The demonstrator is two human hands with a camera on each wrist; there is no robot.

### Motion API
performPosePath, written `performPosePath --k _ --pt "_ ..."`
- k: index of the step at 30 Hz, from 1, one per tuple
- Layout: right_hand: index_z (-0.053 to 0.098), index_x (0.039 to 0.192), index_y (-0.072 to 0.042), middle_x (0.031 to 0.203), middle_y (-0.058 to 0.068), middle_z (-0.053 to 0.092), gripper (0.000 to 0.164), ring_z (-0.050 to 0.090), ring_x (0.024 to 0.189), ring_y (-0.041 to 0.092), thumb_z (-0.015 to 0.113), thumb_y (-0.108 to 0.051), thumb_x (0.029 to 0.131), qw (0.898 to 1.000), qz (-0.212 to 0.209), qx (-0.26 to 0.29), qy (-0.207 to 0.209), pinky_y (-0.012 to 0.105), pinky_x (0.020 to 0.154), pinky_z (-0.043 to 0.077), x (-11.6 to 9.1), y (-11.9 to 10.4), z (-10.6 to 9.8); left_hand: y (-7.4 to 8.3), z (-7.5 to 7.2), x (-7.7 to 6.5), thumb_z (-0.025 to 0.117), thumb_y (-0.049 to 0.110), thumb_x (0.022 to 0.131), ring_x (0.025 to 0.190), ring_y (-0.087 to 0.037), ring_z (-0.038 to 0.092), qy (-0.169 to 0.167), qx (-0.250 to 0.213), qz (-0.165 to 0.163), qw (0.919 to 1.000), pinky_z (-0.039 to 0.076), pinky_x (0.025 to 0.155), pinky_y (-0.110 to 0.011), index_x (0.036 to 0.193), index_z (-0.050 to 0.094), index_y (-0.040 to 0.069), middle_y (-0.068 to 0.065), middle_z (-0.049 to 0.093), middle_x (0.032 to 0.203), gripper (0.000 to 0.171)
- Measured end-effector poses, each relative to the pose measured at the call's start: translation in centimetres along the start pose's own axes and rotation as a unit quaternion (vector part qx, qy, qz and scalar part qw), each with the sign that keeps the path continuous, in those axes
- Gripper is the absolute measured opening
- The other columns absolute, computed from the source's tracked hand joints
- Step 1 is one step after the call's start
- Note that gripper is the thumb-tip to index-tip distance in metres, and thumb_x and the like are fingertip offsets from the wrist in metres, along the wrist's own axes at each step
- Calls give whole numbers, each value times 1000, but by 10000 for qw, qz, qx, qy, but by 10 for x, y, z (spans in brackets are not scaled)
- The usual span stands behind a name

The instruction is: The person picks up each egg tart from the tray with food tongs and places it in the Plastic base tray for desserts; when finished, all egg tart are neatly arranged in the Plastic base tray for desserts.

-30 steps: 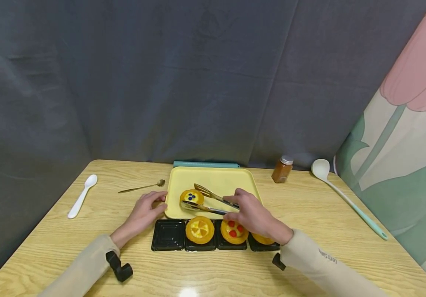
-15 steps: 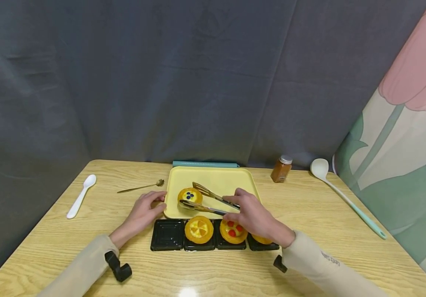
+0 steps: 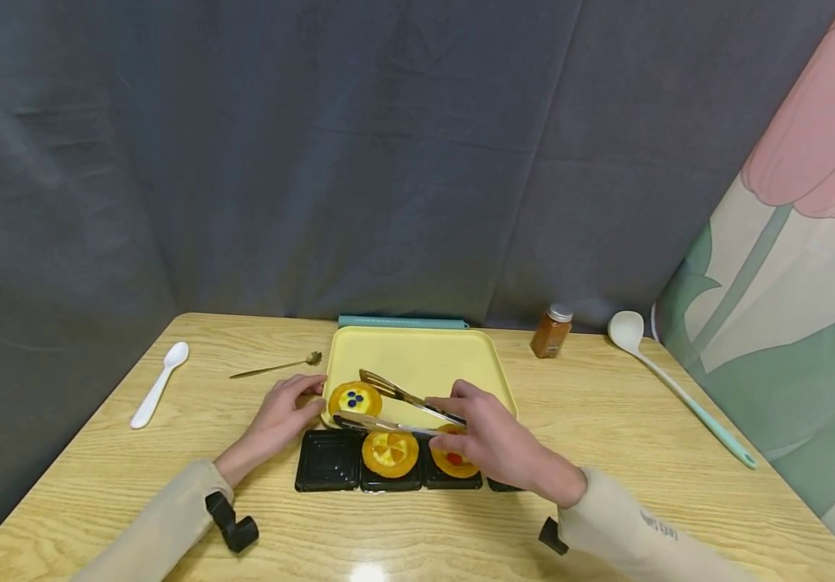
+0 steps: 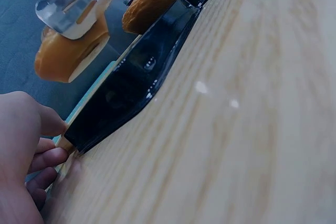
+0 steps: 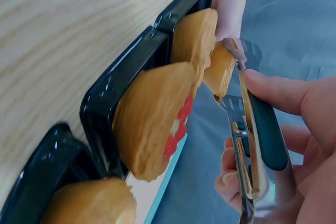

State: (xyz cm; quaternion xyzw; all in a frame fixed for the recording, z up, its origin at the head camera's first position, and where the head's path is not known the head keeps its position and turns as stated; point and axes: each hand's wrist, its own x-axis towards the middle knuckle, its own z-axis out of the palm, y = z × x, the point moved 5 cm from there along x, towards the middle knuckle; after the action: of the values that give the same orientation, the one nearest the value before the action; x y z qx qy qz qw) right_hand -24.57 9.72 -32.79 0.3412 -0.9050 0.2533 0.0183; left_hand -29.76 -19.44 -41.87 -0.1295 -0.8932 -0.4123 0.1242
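Note:
My right hand (image 3: 497, 440) grips metal tongs (image 3: 417, 400) with dark handle grips. Between the tongs' ends is a tart topped with blueberries (image 3: 354, 399), raised over the near left corner of the yellow tray (image 3: 417, 356). My left hand (image 3: 282, 416) pinches that tray's left rim between thumb and fingers. A row of black square trays runs along the near side. The leftmost black tray (image 3: 328, 461) is bare; beside it sit an orange-slice tart (image 3: 390, 454) and a strawberry tart (image 5: 157, 119), then another tart (image 5: 89, 203), hidden by my right hand in the head view.
A white spoon (image 3: 161, 385) and a thin gold spoon (image 3: 276, 368) lie at left. Behind the yellow tray is a teal strip (image 3: 402, 322). A spice jar (image 3: 551, 331) stands back right, near a long white ladle with a mint handle (image 3: 686, 392).
My right hand has brought the tongs and the blueberry tart left and nearer, from the tray's middle to its near left corner. The left hand stays at the rim.

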Motion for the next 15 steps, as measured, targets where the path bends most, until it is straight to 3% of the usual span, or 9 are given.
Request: performPosePath --k 15 --pt "63 138 -5 86 3 45 53 40 66 7 80 -18 89 9977 -481 152 -446 22 58 39 -11 -20 14 1 -1 -1 65 12 97 111 -31 53 -91 -89 -11 9999 38 97 -52 137 59 -3 -5 64 112 43"
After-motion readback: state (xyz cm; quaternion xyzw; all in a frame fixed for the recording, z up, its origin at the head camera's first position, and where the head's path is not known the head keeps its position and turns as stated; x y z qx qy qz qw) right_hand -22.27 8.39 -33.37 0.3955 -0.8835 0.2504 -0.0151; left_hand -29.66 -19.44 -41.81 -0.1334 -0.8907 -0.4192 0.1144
